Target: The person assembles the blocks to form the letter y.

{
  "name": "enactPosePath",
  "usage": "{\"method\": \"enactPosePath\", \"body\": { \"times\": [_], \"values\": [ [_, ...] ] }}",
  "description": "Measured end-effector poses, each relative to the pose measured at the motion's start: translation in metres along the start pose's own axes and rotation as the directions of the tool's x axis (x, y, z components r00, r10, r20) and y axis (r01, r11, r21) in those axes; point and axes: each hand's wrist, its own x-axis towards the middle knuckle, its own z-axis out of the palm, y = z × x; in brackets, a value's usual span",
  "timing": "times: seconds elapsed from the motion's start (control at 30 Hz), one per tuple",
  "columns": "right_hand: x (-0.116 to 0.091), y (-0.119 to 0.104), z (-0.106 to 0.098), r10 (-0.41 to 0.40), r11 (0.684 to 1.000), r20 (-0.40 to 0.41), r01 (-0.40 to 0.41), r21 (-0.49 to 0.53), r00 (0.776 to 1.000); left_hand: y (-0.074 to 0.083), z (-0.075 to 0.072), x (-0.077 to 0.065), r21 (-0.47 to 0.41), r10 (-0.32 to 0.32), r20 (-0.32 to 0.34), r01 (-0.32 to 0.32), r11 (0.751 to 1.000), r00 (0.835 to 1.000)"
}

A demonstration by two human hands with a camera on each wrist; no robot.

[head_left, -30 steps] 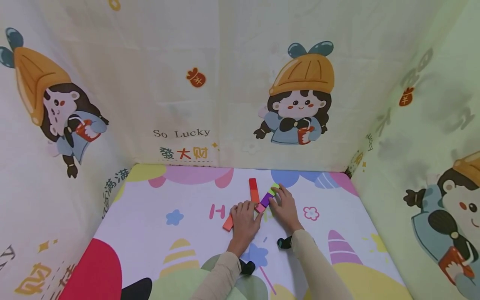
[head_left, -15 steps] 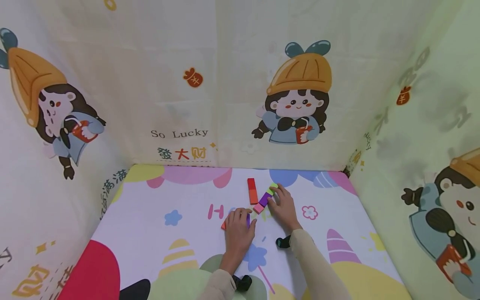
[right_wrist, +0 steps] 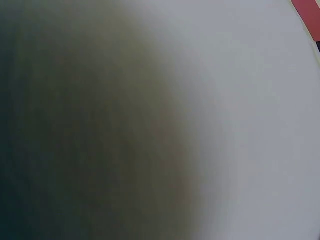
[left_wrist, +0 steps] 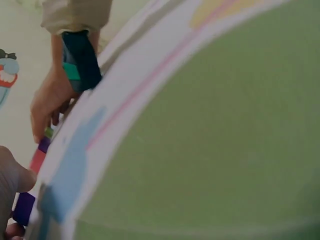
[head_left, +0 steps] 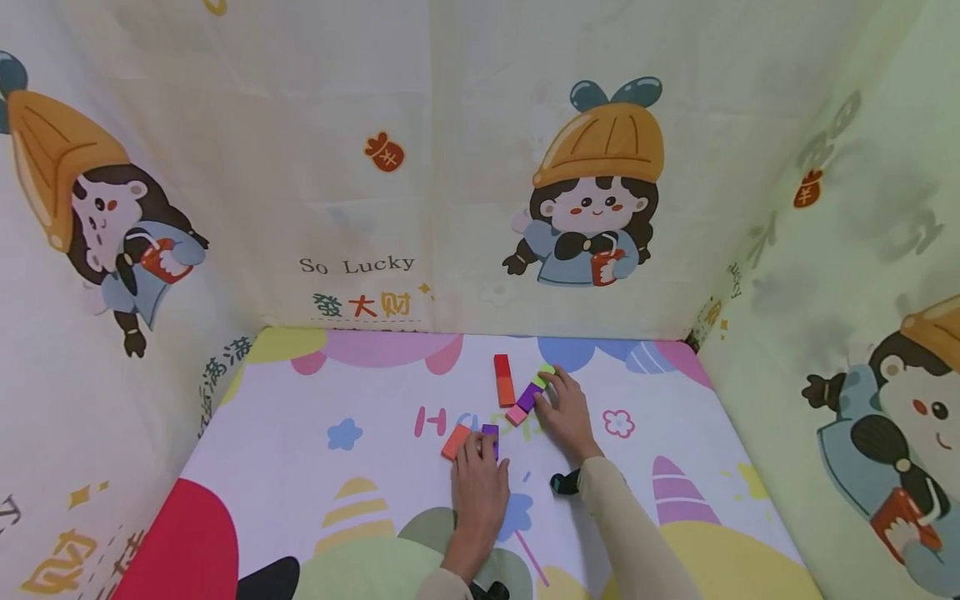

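Left hand: our left hand (head_left: 480, 500) lies low on the printed white table (head_left: 405, 467), fingertips at the loose purple rectangular block (head_left: 491, 430); we cannot tell whether it pinches that block or only touches it.
Orange piece: the flat orange rectangular block (head_left: 454, 442) is just ahead and left of our left fingers.
Right hand: our right hand (head_left: 567, 421) has its index finger at the lime-green block (head_left: 542, 381) and its thumb beside the purple block in the row (head_left: 529, 398); whether it grips them is unclear, and the right wrist view is mostly blur.
Row end: the small pink block (head_left: 516, 415) ends that row, ahead and left of our right thumb.
Red strip: the red block (head_left: 502, 368) and the orange-red block (head_left: 506, 393), end to end, lie left of our right fingertips.
Row care: we judge a light, even sideways touch best, lest we skew the row.
Purple care: we would hold the loose block by its long sides and slide it flat, with our left fingers clear of the orange one.
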Motion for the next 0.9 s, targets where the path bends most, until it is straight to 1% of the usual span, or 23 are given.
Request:
{"method": "enactPosePath", "body": {
  "times": [0.1,0.23,0.33,0.47,0.57,0.67,0.9],
  "values": [
    [-0.001,0.0,0.0,0.01,1.0,0.003,-0.01,0.003,1.0,0.0,0.002,0.0,0.005,-0.011,-0.001,0.011,1.0,1.0],
    [-0.002,-0.001,0.0,0.019,1.0,0.004,-0.019,0.014,1.0,-0.002,0.006,0.002,-0.004,-0.01,-0.009,0.01,1.0,1.0],
    [-0.002,-0.002,0.0,0.017,1.0,0.0,-0.017,0.022,1.0,-0.006,0.01,0.004,-0.016,0.008,-0.028,-0.009,1.0,1.0],
    [-0.002,-0.003,0.0,0.013,1.0,0.001,-0.013,0.023,1.0,-0.012,0.014,0.008,-0.034,0.045,-0.074,-0.047,0.998,0.996],
    [-0.002,-0.003,-0.001,0.013,1.0,0.003,-0.013,0.019,1.0,-0.015,0.015,0.012,-0.074,0.067,-0.097,-0.074,0.995,0.993],
    [-0.002,-0.003,-0.001,0.014,1.0,0.002,-0.014,0.02,1.0,-0.017,0.015,0.016,-0.13,0.077,-0.088,-0.088,0.988,0.993],
    [-0.001,0.0,-0.001,0.013,1.0,0.006,-0.013,0.011,1.0,-0.016,0.016,0.021,-0.228,0.069,-0.038,-0.076,0.971,0.997]
  ]
}}
